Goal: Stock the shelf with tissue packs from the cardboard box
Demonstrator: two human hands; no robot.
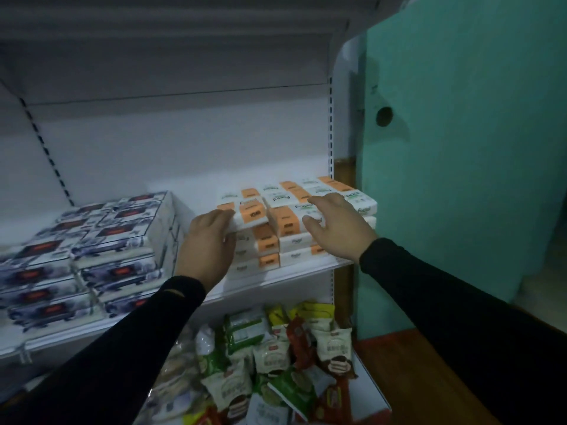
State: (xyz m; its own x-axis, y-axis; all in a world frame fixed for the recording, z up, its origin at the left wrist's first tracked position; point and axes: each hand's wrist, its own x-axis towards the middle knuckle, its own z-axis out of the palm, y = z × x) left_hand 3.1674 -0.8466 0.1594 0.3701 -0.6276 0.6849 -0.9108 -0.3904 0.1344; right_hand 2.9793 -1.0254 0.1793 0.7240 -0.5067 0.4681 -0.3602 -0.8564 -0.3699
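Black sleeves point(129, 342) reach up from the bottom of the view toward the white shelf point(294, 273), each ending in a bare hand at the stack of orange-and-white tissue packs point(276, 240). By my reading, the step in hand is seating and squaring the top layer, not fetching: the cardboard box is out of sight. On the left hand point(206, 240) the grip is closed, fingers curled round the near-left corner of the top front pack point(252, 216), which sits tilted and proud of the packs under it. On the right hand point(335, 223) the grip is open, fingers spread and pressing flat on the top packs just beyond and beside that corner pack. Those packs lie flat, broad faces up, in rows running back to the rear wall; their long axes appear to run across the shelf, left to right, short ends toward the upright, though blur makes this unsure. Next, I judge, the tilted pack needs pushing back and down until level with its neighbours, the right hand steadying the layer. Left of the left hand stand blue-and-white boxes point(101, 240); below both hands lies a bin of snack packets point(270, 357).
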